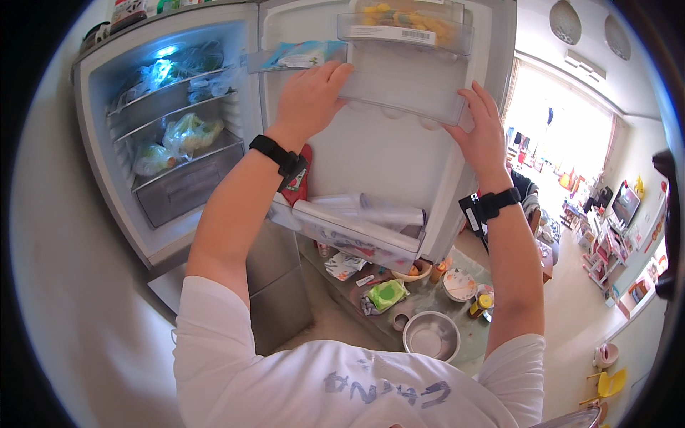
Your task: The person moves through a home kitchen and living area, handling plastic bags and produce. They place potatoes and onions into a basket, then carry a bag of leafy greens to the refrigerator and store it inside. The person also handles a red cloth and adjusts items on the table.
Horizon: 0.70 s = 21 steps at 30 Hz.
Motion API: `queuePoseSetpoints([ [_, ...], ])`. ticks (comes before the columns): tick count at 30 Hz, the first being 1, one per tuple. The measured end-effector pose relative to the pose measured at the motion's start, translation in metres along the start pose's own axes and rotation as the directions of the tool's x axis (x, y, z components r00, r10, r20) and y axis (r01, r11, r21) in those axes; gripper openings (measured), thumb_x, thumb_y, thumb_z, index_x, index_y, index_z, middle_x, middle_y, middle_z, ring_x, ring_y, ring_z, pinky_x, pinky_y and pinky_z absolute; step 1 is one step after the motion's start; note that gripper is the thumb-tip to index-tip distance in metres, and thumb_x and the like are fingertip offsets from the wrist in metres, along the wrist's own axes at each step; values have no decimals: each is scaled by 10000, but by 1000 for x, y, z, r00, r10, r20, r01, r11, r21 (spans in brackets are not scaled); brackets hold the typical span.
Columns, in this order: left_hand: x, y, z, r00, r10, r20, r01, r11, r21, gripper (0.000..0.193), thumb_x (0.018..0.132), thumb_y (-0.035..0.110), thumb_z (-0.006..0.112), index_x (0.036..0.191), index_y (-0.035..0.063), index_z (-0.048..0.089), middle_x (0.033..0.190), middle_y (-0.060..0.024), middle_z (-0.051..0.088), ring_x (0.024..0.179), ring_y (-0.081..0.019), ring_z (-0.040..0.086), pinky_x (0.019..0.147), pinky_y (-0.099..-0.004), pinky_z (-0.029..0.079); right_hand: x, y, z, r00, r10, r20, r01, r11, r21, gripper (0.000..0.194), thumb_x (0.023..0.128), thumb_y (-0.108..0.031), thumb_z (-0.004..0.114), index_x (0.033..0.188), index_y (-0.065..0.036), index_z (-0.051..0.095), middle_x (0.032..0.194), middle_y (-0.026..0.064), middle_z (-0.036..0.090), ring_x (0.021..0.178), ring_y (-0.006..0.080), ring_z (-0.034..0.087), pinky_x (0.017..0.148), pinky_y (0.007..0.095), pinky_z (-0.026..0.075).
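Observation:
Before me stands an open refrigerator, with a clear plastic door bin (404, 85) at the inner face of its door (374, 155). My left hand (310, 99) grips the bin's left end. At its right end is my right hand (481, 125), thumb at the lower corner and fingers against the side. No contents show in this bin. Just above it, another clear door bin (455, 40) holds yellow items (393, 18). A small side bin (262, 61) with a blue packet (305, 54) sits beside my left fingers.
The lower door bin (353, 243) carries plastic rolls (396, 214) and a red packet (299, 176). Bagged food (190, 134) lies on the refrigerator shelves. Below the door, a table (428, 299) bears a metal bowl (431, 336), a green packet (386, 294) and a patterned bowl (459, 284).

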<state>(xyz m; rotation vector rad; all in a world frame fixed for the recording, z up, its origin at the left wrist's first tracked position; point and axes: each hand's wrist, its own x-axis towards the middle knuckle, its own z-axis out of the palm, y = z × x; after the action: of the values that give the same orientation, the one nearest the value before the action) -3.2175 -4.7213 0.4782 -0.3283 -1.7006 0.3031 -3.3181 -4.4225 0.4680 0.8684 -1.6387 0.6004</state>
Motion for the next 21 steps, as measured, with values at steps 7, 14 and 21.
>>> queuePoseSetpoints([
  [7,-6,8,10,986,-161,52,162,987,-22,595,694,177,808,1233,139,558,1249,-46,612,921,-311,654,735,-395,532,-1,5,0,1000,16,24,-15,999,-30,598,699,-229,847,1239,-216,591,1429,40,502,1171,300,603,858,420,558],
  [14,-8,2,15,995,9,-100,-3,998,56,557,715,194,802,1213,140,559,1151,-39,624,833,-313,645,696,-413,510,2,1,1,1000,-2,-7,1,996,-85,575,717,-232,831,1239,-220,590,1396,23,537,1126,272,634,820,401,563],
  [21,-15,11,12,980,-87,-180,86,996,-14,387,754,94,703,1106,150,551,1014,-50,614,786,-308,627,623,-425,498,16,-7,-2,999,29,-23,-30,999,-30,528,757,-160,784,1245,-190,584,1296,34,604,1150,280,606,886,389,536],
])
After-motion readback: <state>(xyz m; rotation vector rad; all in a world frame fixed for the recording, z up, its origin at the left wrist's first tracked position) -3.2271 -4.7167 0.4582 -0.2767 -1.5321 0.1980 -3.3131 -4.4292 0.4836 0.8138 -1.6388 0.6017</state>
